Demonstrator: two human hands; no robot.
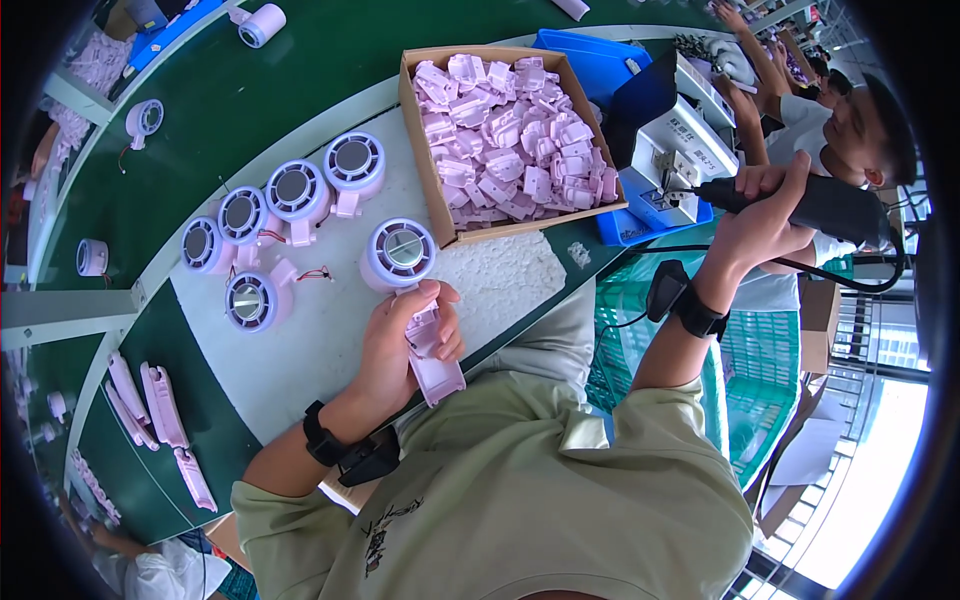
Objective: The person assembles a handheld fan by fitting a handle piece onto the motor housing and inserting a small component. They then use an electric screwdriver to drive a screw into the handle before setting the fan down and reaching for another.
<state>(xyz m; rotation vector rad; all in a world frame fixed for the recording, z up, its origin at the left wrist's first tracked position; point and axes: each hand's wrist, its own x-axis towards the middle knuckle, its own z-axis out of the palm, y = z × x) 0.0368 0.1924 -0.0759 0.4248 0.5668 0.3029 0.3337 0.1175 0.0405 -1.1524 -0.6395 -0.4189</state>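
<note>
My left hand (385, 350) is wrapped round the handle of a pale pink handheld fan (398, 253). The fan's round grille faces up, and its handle shell lies open toward me. In my right hand (758, 228), raised at the right, is a black electric screwdriver (840, 208) with a cable. The screwdriver's tip points left and is at the front of a white screw feeder (680, 150); whether it touches is too small to tell. Several similar fan heads (297, 190) with short handle stubs, some with red wires, stand on the pale mat (330, 330) left of the held fan.
A cardboard box (447, 225) full of small pink plastic parts stands beyond my left hand. Blue bins (622, 228) surround the feeder. Pink handle pieces (165, 405) lie on the green table at left. Green crates (750, 385) stand at right, near a co-worker (850, 130).
</note>
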